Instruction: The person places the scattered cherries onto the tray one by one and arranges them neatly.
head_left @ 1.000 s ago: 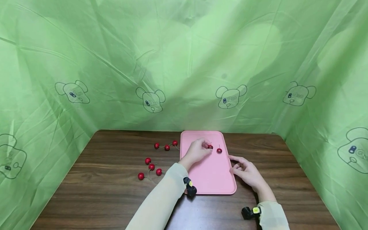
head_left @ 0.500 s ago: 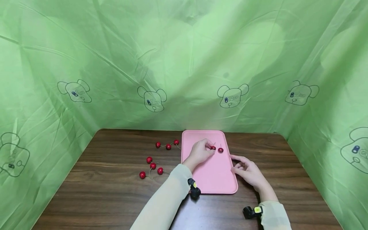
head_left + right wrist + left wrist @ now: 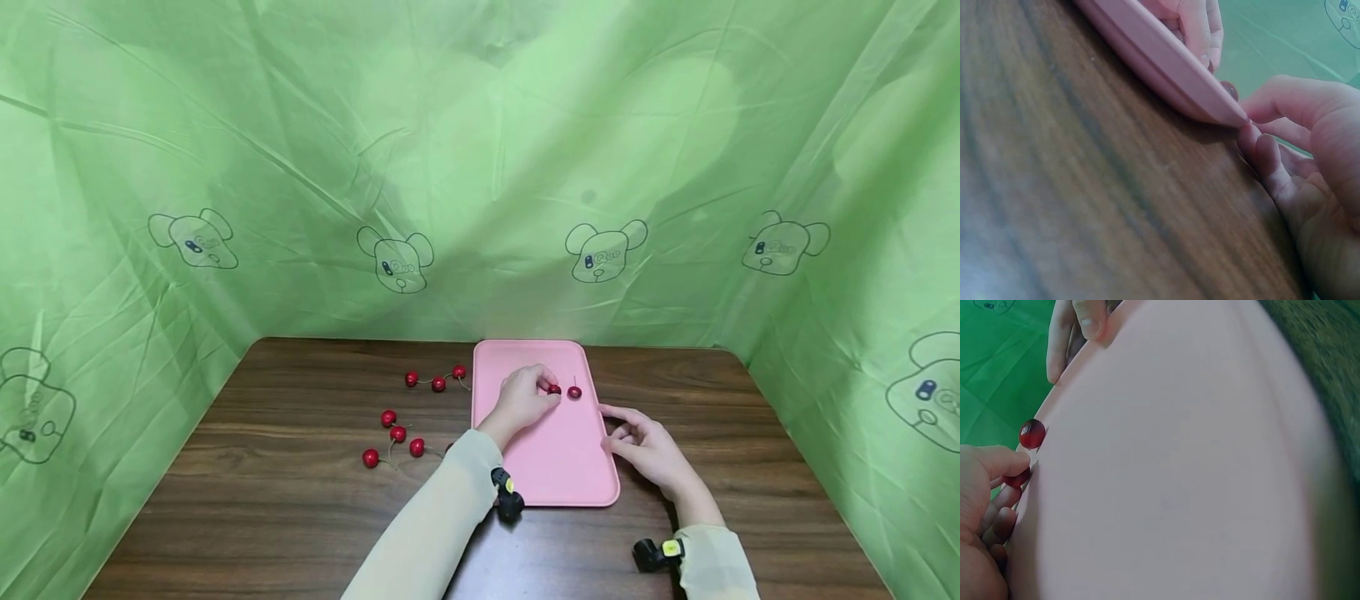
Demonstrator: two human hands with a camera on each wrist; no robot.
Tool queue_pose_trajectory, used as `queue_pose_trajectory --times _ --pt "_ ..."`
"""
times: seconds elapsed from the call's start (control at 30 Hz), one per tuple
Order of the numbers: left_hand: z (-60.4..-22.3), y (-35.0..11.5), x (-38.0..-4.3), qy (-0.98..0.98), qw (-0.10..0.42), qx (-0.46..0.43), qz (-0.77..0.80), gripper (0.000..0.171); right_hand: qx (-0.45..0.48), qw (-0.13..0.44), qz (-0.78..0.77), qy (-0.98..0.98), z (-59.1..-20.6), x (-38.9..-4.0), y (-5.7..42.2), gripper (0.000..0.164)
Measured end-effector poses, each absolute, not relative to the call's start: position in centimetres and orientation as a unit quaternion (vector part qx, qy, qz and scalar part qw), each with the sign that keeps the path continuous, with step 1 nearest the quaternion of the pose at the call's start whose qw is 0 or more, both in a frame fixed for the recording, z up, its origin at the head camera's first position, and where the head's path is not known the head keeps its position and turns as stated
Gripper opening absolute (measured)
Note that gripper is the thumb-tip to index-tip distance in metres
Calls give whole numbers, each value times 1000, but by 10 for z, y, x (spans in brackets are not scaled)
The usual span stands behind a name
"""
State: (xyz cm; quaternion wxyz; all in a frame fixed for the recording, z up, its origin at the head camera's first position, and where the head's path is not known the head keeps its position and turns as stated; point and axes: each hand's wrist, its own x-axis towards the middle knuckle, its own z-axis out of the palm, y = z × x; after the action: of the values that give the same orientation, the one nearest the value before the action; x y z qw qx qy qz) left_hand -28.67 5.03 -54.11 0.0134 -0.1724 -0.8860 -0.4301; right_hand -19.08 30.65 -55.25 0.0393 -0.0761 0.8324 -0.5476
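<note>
A pink tray [image 3: 551, 467] lies on the dark wooden table [image 3: 285, 500]. My left hand [image 3: 523, 398] is over the tray's far part and pinches a red cherry [image 3: 554, 389] between fingertips just above the tray floor. A second cherry [image 3: 574, 392] lies loose on the tray right beside it. In the left wrist view the pinched cherry [image 3: 1016, 479] shows under my fingers [image 3: 994, 464], with the loose cherry [image 3: 1032, 434] just beyond. My right hand [image 3: 643, 446] holds the tray's right rim [image 3: 1160, 62], thumb [image 3: 1088, 319] on top and fingers [image 3: 1266, 156] curled at the edge.
Three stemmed cherries [image 3: 437, 382] lie on the table left of the tray's far corner, and several more [image 3: 396, 435] lie nearer me on the left. Green printed cloth [image 3: 480, 167] walls the table on three sides.
My left hand has edged the pinched cherry slightly right, closer to the loose one. The right hand has stayed on the tray rim.
</note>
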Motion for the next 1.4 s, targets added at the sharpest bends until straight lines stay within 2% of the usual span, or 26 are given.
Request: queue_pose_trajectory --times 0.4,0.77,1.4 --pt "-543 47 -288 -883 5 -173 -437 27 -71 39 -541 837 -550 -190 305 55" --pt "-542 46 -288 -887 8 -192 -419 19 -77 36 -545 834 -552 -191 305 56" --pt "-538 40 -293 -860 -12 -203 -468 29 -82 36 -549 831 -551 -190 305 55"
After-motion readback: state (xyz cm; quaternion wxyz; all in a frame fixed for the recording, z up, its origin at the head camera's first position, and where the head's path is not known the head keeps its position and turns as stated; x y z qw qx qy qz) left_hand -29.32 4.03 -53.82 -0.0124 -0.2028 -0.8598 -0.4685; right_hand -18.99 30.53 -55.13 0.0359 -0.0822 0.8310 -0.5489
